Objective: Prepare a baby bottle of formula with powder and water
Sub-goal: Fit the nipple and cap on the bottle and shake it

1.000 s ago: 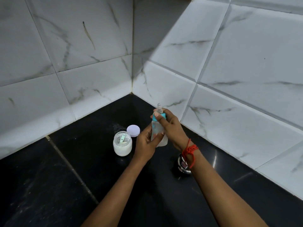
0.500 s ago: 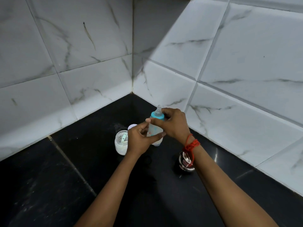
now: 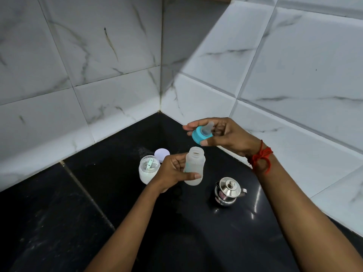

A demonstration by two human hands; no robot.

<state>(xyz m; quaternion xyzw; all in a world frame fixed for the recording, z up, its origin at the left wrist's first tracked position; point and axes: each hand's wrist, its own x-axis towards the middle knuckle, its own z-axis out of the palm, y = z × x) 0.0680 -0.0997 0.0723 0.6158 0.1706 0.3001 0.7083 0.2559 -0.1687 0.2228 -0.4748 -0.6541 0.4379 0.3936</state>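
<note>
Bottle [image 3: 194, 167] and blue cap [image 3: 198, 136] are apart. I see the clear bottle just below the middle of the frame, upright but tipped a little, with its top open. The left hand [image 3: 172, 173] is wrapped round its lower half, with the thumb [image 3: 191, 176] across the front and the other fingers curled behind. It is held up off the black counter [image 3: 78, 213]. The cap, with its soft teat, is above the bottle and a bit to the right. The right hand [image 3: 225, 136] pinches the cap's ring between thumb and fingertips, and the teat points toward the palm. The left arm comes up from the bottom middle. The right arm comes in from the lower right, with a red thread [image 3: 260, 156] on the wrist. Half a second ago the cap was on the bottle and both hands were close together; now it is off and the right hand is higher. Left of the bottle stands the open powder jar [image 3: 147, 173] with a scoop [image 3: 150, 164] inside, its white lid [image 3: 162, 154] behind it. A small steel pot [image 3: 228, 191] sits at the bottle's lower right
</note>
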